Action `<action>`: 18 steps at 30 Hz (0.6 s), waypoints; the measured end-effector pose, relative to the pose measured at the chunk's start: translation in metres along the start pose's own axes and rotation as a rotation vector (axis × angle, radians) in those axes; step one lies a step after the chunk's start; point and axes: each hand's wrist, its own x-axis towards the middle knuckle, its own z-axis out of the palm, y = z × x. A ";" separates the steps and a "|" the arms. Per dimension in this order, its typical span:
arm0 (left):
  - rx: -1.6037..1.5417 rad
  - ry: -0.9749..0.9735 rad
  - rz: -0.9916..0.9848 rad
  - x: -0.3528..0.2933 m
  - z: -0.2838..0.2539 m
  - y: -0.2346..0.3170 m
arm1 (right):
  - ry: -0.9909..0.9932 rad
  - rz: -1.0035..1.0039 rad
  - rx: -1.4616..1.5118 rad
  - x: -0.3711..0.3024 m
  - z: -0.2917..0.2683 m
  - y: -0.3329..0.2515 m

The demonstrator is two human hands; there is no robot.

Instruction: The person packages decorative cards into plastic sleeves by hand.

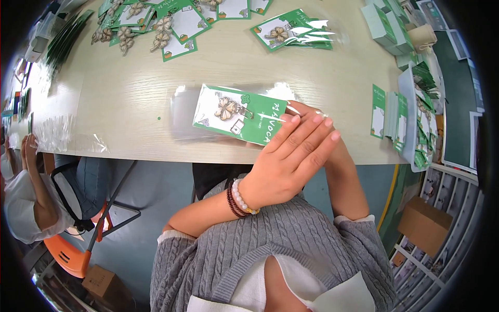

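A green and white card in a clear bag (257,125) bears a brown clover-shaped keychain charm with a metal clasp. My left hand (286,169), with beaded bracelets at its wrist, lies flat across the card's right end, fingers stretched out. Beneath it, my right hand (306,108) grips that same end; most of its fingers are hidden behind the left hand. Under the card, a stack of clear plastic bags (182,117) rests on the pale wooden table (130,112).
More carded charms (161,34) pile up at the far left, and bagged ones (296,34) at the far middle. A clear bin (408,117) of cards stands right, beside a card stack (392,114). Another person (39,203) sits at the left, near loose bags (65,132).
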 end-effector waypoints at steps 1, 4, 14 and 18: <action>-0.015 -0.013 -0.006 0.001 -0.003 -0.001 | 0.002 -0.002 -0.003 0.002 -0.006 -0.004; 0.043 0.077 0.060 -0.003 0.001 0.001 | 0.092 -0.334 0.151 0.002 -0.025 -0.016; 0.141 0.095 0.007 -0.011 -0.007 -0.014 | -0.026 -0.105 -0.338 0.063 -0.136 -0.092; 0.108 0.000 -0.061 -0.007 -0.016 -0.021 | -0.180 0.092 -0.214 0.106 -0.167 -0.082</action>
